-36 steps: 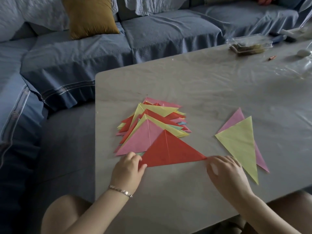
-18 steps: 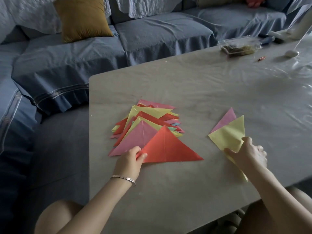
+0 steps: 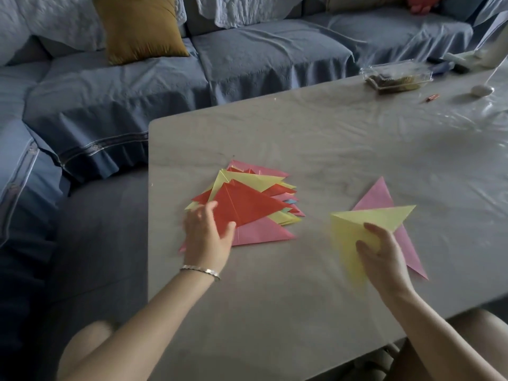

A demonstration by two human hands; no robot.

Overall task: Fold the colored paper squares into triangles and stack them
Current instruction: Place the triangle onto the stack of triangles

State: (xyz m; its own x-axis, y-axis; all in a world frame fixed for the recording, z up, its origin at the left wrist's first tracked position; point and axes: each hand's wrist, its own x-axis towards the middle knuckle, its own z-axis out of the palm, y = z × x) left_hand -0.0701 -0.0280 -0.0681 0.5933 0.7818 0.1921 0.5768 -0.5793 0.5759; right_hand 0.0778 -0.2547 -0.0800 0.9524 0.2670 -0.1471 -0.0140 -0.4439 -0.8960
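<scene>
A stack of folded paper triangles [image 3: 264, 185] in red, yellow and pink lies on the grey table [image 3: 316, 138]. The red triangle [image 3: 244, 204] is on top of it, over a pink triangle [image 3: 261, 232]. My left hand [image 3: 207, 237] rests on the red triangle's left corner with fingers spread. To the right, my right hand [image 3: 382, 257] pinches a yellow triangle [image 3: 357, 224] and lifts it, blurred, off a pink triangle [image 3: 382, 196] that lies flat on the table.
A clear plastic box [image 3: 395, 77] with dark contents, a small white object [image 3: 482, 90] and a small orange item [image 3: 431, 99] sit at the table's far right. A blue-covered sofa [image 3: 247, 59] with a mustard cushion [image 3: 137, 26] wraps the far and left sides.
My left hand slid the red triangle up onto the stack. My right hand moved right, took the yellow triangle and turned it while lifting it.
</scene>
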